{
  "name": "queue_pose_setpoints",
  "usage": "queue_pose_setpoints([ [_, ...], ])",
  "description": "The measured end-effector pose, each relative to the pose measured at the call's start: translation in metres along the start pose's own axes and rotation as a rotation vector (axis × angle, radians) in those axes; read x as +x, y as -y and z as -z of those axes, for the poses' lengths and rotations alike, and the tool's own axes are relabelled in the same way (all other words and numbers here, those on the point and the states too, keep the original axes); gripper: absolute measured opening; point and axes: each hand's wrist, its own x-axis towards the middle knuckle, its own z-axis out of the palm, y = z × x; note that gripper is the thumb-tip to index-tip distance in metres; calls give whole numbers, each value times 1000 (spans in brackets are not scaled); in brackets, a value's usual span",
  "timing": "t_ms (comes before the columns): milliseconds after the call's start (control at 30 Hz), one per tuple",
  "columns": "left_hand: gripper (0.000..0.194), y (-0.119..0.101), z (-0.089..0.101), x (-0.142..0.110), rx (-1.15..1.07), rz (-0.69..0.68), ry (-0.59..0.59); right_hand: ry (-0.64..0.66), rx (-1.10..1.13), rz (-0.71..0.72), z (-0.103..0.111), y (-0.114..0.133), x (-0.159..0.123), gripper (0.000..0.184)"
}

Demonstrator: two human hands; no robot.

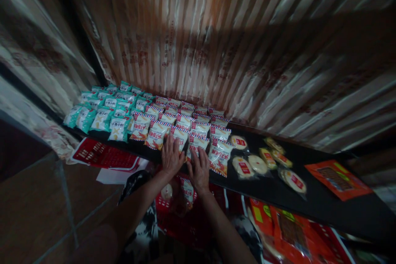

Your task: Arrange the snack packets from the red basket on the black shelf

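Centrally in the head view, the left hand (172, 157) and right hand (200, 171) lay loosely extended fingers over the lower fronts of two neighbouring red-and-white snack bags (180, 133), clenched around neither. Both bags stand in the front row on the black shelf (337, 214), their upper parts showing just beyond the fingertips. Teal snack bags (102, 119) fill the left of the frame; clear-wrapped round wafers (243, 168) lie right of centre.
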Motion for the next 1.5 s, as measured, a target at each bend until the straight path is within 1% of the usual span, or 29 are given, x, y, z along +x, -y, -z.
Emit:
queue_pose_setpoints([
  [233,54,1,-5,3,-41,26,-48,-11,-14,-1,2,3,1,52],
  [500,55,3,-12,6,-36,-10,-31,-3,-2,-2,1,2,1,52],
  [633,55,1,-10,6,0,-20,-13,5,-2,-16,1,2,1,52],
  [767,58,-3,-5,7,-11,-25,-6,37,-10,-36,2,4,0,50],
  [833,57,-3,-3,6,-31,-47,-6,52,-17,-46,3,5,0,49],
  [967,53,-3,3,2,-87,-157,25,71,-33,-54,3,6,-1,52],
  [1133,52,-4,9,-10,-116,-312,123,66,-40,-68,1,4,-4,61],
  [1200,52,-5,10,-15,-111,-350,154,58,-22,-76,1,4,-4,63],
  [1333,50,-7,7,-19,-93,-334,141,20,6,-107,1,6,-4,67],
  [1500,47,-8,5,-19,-89,-333,131,20,46,-104,2,8,-2,64],
])
